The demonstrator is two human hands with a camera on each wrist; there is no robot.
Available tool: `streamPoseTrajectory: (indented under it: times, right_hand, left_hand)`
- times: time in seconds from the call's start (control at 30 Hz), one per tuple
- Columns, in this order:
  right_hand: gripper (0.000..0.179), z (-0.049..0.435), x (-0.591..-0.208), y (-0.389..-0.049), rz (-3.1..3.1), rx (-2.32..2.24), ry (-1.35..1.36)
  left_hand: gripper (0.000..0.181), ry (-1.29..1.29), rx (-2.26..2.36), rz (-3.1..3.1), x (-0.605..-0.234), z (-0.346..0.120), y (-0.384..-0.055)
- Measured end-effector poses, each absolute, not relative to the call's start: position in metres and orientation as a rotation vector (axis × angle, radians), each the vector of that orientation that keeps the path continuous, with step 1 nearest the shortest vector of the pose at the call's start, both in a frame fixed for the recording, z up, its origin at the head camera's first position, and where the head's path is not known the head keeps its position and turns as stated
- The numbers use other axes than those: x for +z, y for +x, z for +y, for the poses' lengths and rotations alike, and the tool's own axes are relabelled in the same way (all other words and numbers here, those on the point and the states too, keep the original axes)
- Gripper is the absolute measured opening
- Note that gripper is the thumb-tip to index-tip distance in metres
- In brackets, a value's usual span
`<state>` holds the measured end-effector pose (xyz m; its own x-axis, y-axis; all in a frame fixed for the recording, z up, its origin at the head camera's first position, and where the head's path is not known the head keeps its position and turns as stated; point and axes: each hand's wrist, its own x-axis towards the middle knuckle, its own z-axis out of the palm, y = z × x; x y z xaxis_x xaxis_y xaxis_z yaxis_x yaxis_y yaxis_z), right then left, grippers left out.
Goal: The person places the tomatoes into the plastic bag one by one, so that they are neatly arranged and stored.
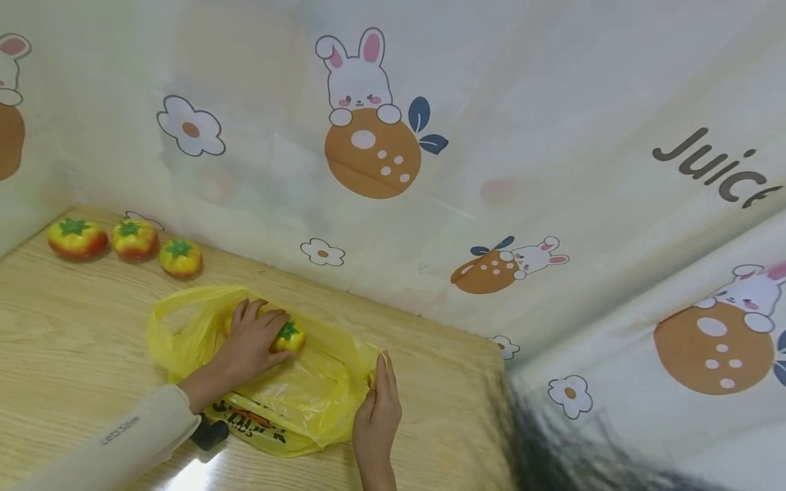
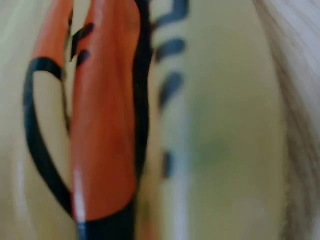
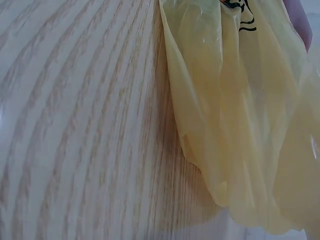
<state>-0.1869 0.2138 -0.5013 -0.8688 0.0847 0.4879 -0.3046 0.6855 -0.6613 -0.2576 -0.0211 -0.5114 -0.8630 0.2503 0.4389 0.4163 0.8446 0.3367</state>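
Observation:
A yellow plastic bag [image 1: 307,409] lies on the wooden table with black and orange print on its near side. My left hand [image 1: 248,341] reaches over its open mouth and grips a yellow toy tomato [image 1: 293,339] with a green star-shaped top. Part of that tomato is hidden under the fingers. At the bag's right edge, my right hand [image 1: 377,412] pinches the plastic between thumb and fingers. In the left wrist view the printed bag [image 2: 105,125] fills most of the picture, blurred. Creased yellow plastic of the bag [image 3: 235,115] shows in the right wrist view.
Three red-and-yellow toy tomatoes, the leftmost one [image 1: 78,240] largest, stand in a row at the table's back left. Behind the table [image 1: 67,341] hangs a rabbit-printed cloth [image 1: 264,170]. A small black object [image 1: 210,434] sits beneath the left wrist.

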Motion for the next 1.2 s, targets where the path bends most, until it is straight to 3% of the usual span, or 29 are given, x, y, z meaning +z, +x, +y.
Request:
streamPoseTrajectory:
  times: [0.37, 0.7, 1.2]
  right_hand:
    - [0.050, 0.212, -0.501, -0.190, -2.425, 1.080, 0.169]
    - [0.049, 0.211, -0.500, -0.192, -2.426, 1.087, 0.139]
    - [0.051, 0.209, -0.500, -0.191, -2.428, 1.118, 0.141]
  left_hand:
    - [0.070, -0.447, -0.568, -2.655, -0.518, -0.024, -0.260]
    - [0.087, -0.480, -0.578, -2.543, -0.515, -0.027, -0.255]
    - [0.051, -0.567, -0.699, -2.332, -0.491, -0.058, -0.221]
